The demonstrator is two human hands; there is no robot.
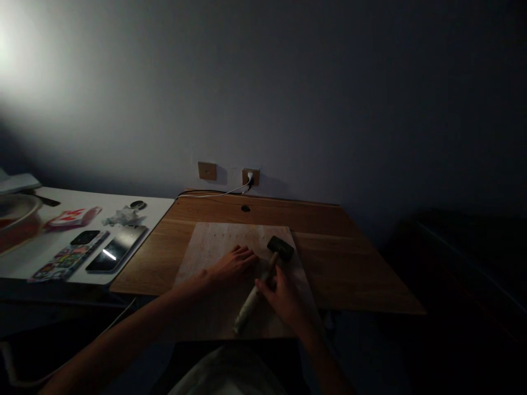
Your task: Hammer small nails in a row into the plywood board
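Observation:
A wooden board (201, 241) lies on the brown tabletop, with a row of small dark dots along its far part. My left hand (235, 263) rests on the board, palm down, its fingers stretched to the right; anything under them is hidden. Across the right half of the board lies a mallet (280, 248), its dark head pointing away and its pale handle slanting towards me. My right hand (285, 296) is around the handle below the head, thumb on one side and fingers on the other. The dim light blurs the finger details.
A brown wooden table (341, 263) carries the board. On the white surface at left are a phone (117, 249), a patterned phone case (68, 258), a red-and-white packet (73, 218), crumpled plastic (125, 215) and a clear bowl (18, 219). Cables run to a wall socket (251, 176).

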